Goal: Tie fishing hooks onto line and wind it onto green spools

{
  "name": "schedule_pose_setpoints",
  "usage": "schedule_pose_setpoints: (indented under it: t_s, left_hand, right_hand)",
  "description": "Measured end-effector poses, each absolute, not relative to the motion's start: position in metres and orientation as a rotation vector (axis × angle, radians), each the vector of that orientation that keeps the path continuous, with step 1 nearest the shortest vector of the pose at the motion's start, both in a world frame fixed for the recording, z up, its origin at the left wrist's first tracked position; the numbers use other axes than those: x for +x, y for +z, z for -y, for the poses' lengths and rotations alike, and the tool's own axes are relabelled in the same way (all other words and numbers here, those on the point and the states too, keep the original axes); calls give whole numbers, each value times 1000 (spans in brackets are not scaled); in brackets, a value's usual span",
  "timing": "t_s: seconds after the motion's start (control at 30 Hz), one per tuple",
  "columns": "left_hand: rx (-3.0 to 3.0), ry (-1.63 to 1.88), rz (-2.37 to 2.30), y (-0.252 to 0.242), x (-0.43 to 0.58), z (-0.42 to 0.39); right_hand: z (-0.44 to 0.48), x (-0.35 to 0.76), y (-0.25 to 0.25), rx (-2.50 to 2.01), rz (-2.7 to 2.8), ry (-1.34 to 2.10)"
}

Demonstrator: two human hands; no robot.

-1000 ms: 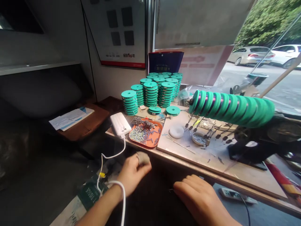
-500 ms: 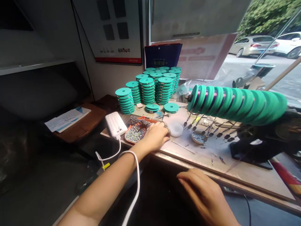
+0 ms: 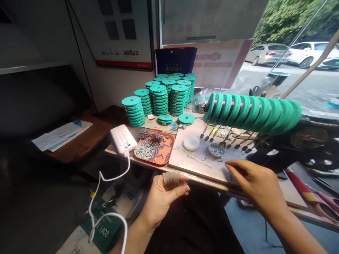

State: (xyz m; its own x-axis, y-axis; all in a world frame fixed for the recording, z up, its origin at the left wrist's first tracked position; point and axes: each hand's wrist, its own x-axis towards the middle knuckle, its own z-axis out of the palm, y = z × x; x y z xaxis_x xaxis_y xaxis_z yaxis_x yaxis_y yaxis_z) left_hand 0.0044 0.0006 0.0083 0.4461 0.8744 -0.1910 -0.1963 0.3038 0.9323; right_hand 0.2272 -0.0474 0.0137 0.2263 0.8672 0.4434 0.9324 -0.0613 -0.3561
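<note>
My left hand (image 3: 165,192), with tape wrapped round one finger, is in front of the table edge with thumb and fingertips pinched together. A tiny dark bit shows at the fingertips, too small to name. Nearest it is the orange tray (image 3: 169,152) with small metal cylinders and a heap of swivel-like metal pieces. My right hand (image 3: 255,181) hovers over the table's front edge, thumb and forefinger pinched; what they hold, if anything, cannot be made out. Behind it hang dark tags on lines from a row of green foam spools (image 3: 251,111). A small bowl (image 3: 209,152) holds grey pellets.
Stacks of green spools (image 3: 159,100) stand at the back. A white power bank (image 3: 123,139) with a cable lies left of the tray. On the board are a round white pad (image 3: 191,143) and a thin metal rod (image 3: 200,161). Scissors (image 3: 327,208) lie at right.
My left hand has left the tray and drawn back towards me, now pinched. My right hand has risen to the right, over the table edge. The view has shifted slightly right.
</note>
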Motion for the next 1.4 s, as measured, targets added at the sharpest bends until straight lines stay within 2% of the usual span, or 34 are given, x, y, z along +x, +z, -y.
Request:
schedule_pose_setpoints:
  t_s: [0.23,0.53,0.7,0.8,0.93,1.1,1.3,1.4]
  left_hand:
    - [988,849,-859,-10,11,8]
    - [927,874,-795,-14,16,12]
    - [909,889,-802,-12,19,16]
    - [909,897,-795,-11,22,19]
    - [935,907,-773,-5,29,21]
    - [1044,927,-774,4,36,23]
    - [1095,980,-782,6,39,24]
    - [1069,989,-710,11,45,25]
  right_hand:
    - [19,230,18,-2536,1749,-305]
    - [5,221,18,-2554,1904,-292]
    - [16,219,23,-2456,1952,-299]
    - [42,208,32,-2117,1798,-259]
    - [73,181,38,-1708,1386,-17]
    - [78,156,30,-1522,1187,454]
    - [88,155,20,-1548,1091,175]
    - [92,155,21,-1479,956,480]
